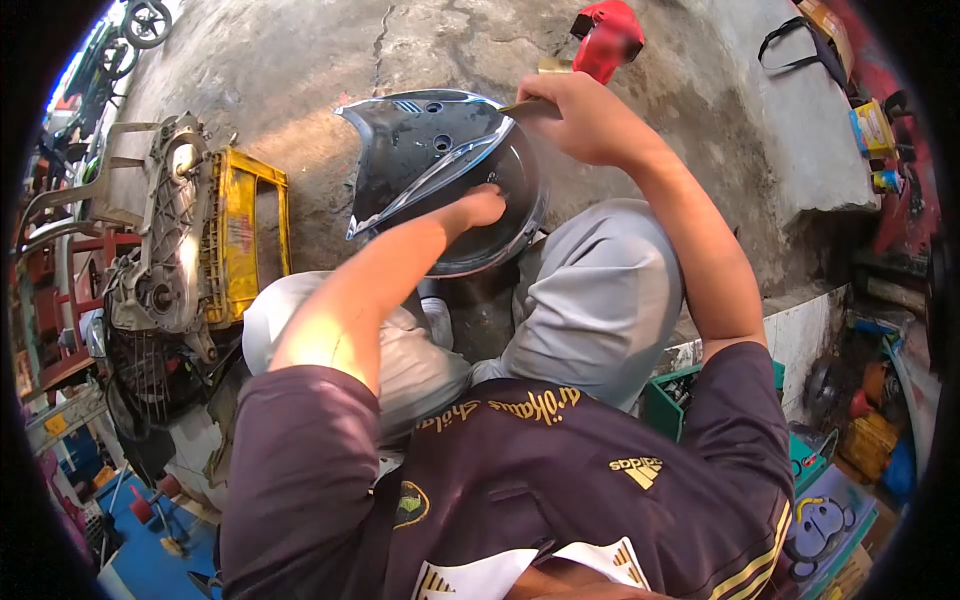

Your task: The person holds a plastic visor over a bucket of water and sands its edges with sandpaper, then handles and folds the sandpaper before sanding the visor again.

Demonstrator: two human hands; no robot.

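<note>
Black cover [400,150] might skid if the left hand [483,205], grip unclear, slips; right hand [578,115] clasps a strip [534,109] at its one o'clock.

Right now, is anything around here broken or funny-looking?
Yes, the concrete floor has a dark, jagged crack beyond the black shell, so it looks damaged. The shell's surface looks marked too, but I can't tell whether that's water, dirt or scratches.
</note>
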